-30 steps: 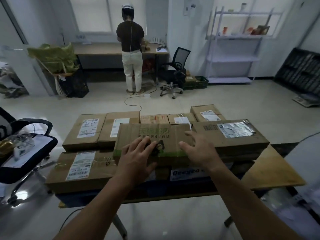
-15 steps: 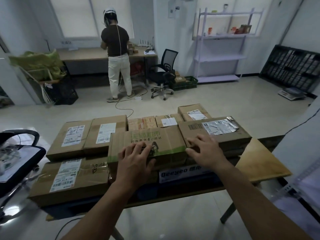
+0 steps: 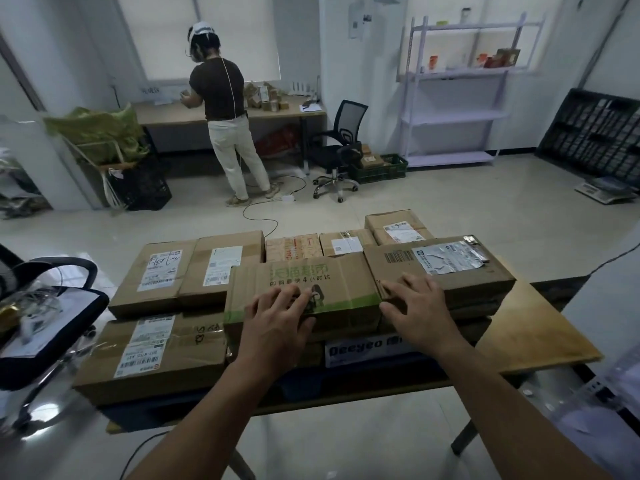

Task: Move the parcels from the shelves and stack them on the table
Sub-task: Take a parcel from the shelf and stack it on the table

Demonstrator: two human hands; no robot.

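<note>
Flatly, left hand, right hand press near-edge parcels.

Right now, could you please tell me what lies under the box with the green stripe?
Beneath the green-striped box, the front of a white box printed Deeyeo shows, on a dark blue layer. Their tops are hidden by it.

Both arms reach forward, bare to the elbow. The left forearm angles in from the lower left and the right forearm from the lower right. The left hand lies palm down, fingers spread and nearly straight. Just to its right, the right hand also lies palm down, fingers fanned and thumb pointing toward the left hand.
</note>
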